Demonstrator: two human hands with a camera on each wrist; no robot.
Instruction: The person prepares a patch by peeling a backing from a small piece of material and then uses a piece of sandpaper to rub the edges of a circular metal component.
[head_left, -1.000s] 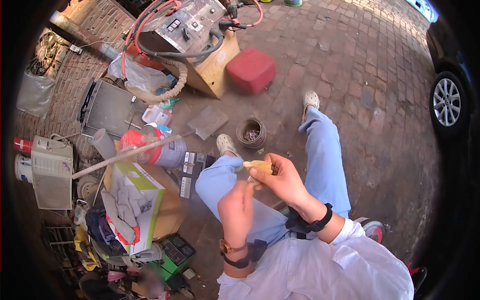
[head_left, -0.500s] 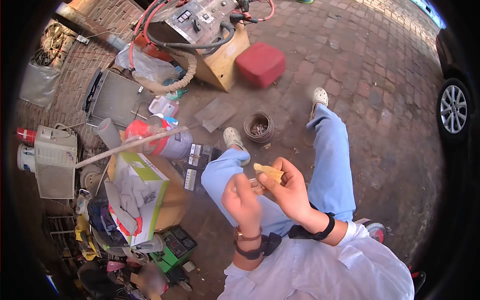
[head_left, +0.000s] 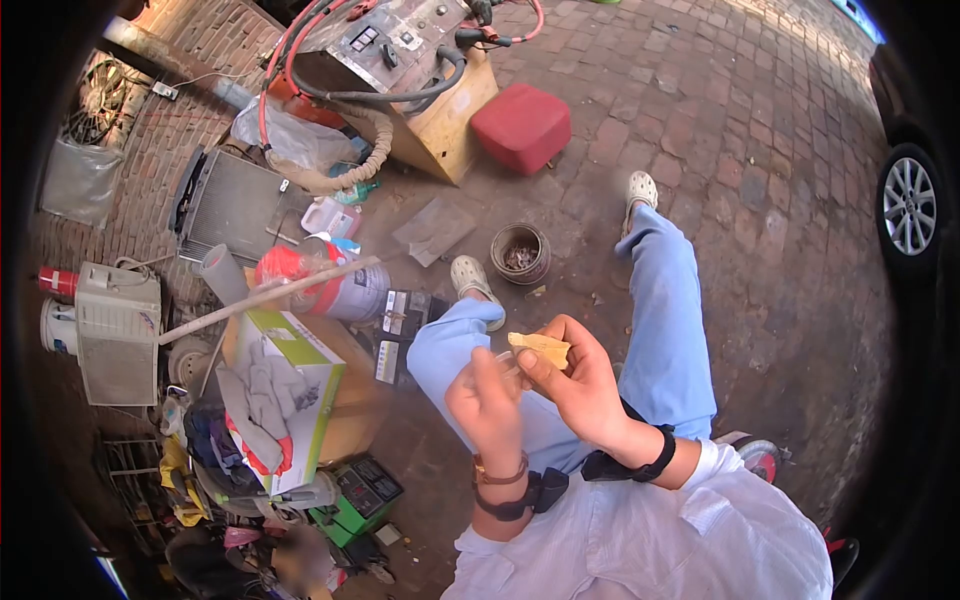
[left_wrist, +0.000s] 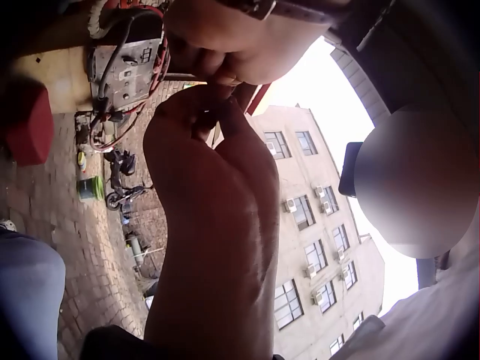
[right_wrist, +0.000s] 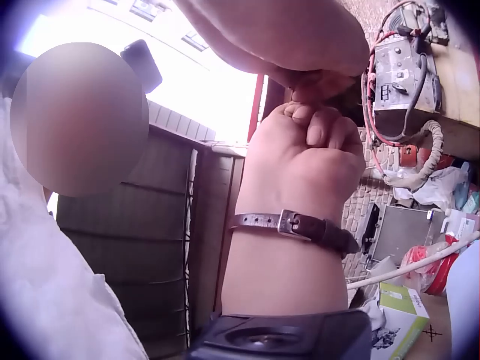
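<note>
I sit on a brick pavement with both hands raised over my knees. My right hand (head_left: 575,385) pinches a small yellow-tan sheet (head_left: 541,347) between thumb and fingers. My left hand (head_left: 487,398), with a brown watch strap, is curled and pinches a small pale object (head_left: 507,366) against the sheet; what it is I cannot tell. In the left wrist view the left hand (left_wrist: 214,217) reaches up to the right hand (left_wrist: 240,45). The right wrist view shows the left hand (right_wrist: 307,161) as a fist under the right hand (right_wrist: 292,34).
A round tin of metal bits (head_left: 519,252) stands between my feet. A red box (head_left: 527,125) and a welding machine (head_left: 385,45) on a wooden box lie ahead. Batteries (head_left: 400,335), a paint can (head_left: 345,290) and a green carton (head_left: 285,385) crowd the left. A car wheel (head_left: 908,205) is right.
My left hand has moved up and in against the yellow-tan sheet in the right hand. Both hands have shifted slightly to the right in view; their holds stay the same.
</note>
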